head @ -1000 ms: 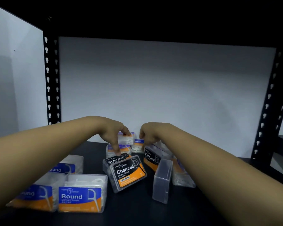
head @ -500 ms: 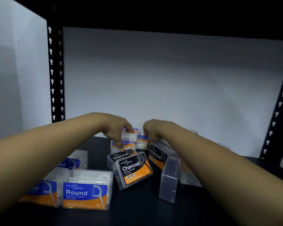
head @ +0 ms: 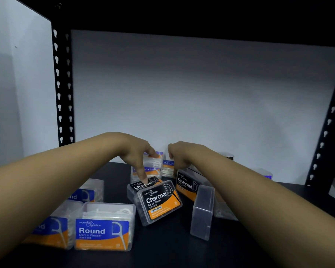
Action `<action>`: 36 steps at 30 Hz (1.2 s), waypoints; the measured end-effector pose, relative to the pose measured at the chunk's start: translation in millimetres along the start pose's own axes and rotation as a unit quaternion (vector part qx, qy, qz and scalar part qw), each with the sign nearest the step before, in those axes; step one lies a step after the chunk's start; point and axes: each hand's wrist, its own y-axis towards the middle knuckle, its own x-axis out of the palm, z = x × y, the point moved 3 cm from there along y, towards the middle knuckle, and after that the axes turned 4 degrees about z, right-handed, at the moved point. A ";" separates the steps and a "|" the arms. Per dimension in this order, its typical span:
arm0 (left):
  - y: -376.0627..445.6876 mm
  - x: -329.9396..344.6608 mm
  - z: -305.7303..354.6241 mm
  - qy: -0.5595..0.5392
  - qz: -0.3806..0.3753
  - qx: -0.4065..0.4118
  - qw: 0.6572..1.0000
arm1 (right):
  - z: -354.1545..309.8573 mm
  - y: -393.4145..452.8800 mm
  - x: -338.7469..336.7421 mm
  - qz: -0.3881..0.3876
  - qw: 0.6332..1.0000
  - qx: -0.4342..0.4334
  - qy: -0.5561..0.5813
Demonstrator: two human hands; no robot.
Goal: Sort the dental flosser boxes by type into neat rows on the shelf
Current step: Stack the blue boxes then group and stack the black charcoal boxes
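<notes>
Reaching to the shelf's (head: 240, 252) back edge in the head view, the left hand (head: 137, 153) pinches a clear box (head: 153, 158); the right hand (head: 179, 154) curls at a Round box (head: 168, 165) (grip unclear). Light, stiff, slick plastic likely; hold the short sides.

Single view, head-mounted wide-angle. It looks forward and slightly down into a shelf bay from the front edge of the shelf (head: 240, 252), facing the white back wall (head: 201, 103). Close range: both forearms enter from the bottom corners and the nearest boxes (head: 104, 227) sit just inside the front edge. Black uprights (head: 63, 89) frame left and right, bowed by lens distortion. The shelf above cuts off the top. No second view to overlap.
</notes>
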 end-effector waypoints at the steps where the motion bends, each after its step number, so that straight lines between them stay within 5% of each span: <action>1: 0.0 0.0 0.5 -0.001 0.000 -0.002 1.000 | -0.6 0.5 0.7 -0.005 1.000 0.000 -0.001; 10: -2.5 3.6 -3.0 -0.009 -0.004 -0.006 1.000 | -4.7 -3.2 0.8 -0.060 0.996 0.034 0.052; 23: -7.3 6.5 -7.1 -0.032 0.002 -0.009 0.999 | 14.8 -31.0 -14.8 0.055 0.995 0.025 0.081; 36: -5.5 6.7 -13.2 -0.049 0.005 -0.001 0.999 | 27.0 -57.1 -34.4 0.115 0.961 -0.040 0.247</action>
